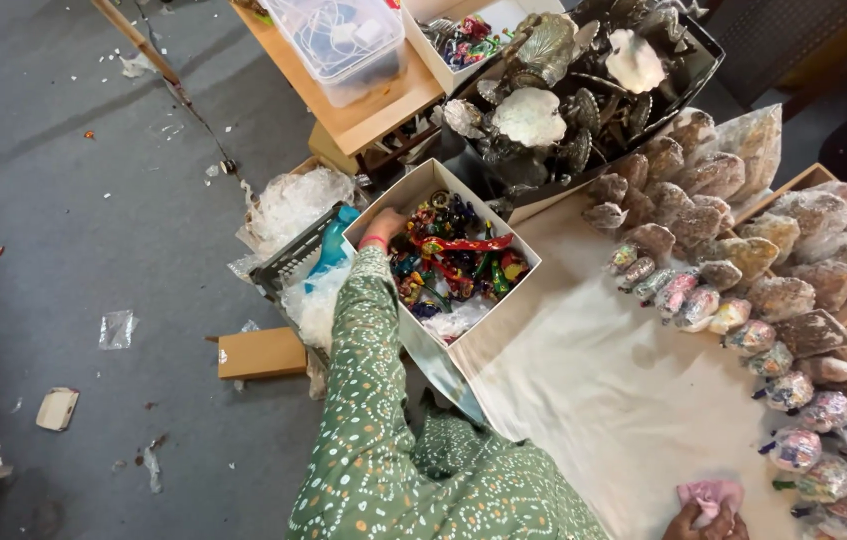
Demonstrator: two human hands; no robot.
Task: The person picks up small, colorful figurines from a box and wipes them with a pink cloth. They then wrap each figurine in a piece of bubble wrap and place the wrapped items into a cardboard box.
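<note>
Hands apart: left (386, 225) curled inside the trinket box (421, 183) at 11 o'clock, right (705, 522) clutching pink cloth (709, 494) at 5; wrapped bundles (743, 300) already line the sheet (593, 390).

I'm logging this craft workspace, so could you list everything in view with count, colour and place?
White box: one, open, centre, full of bright multicoloured trinkets.
Second white box: one, top, also holding coloured trinkets.
Clear plastic tub: one, lidded, on a wooden stand, top.
Dark tray: one, top right, piled with silvery metal ornaments.
Wrapped figurines: many, plastic-covered, brownish and multicoloured, along the right.
White cloth: one, lower right.
Dark crate: one, with clear plastic wrap, left of the box.
Cardboard piece: one, brown, on the grey floor.
Pink cloth: one, bottom right.
Left hand: green-sleeved, reaching into the centre box.
Right hand: holding the pink cloth.
</note>
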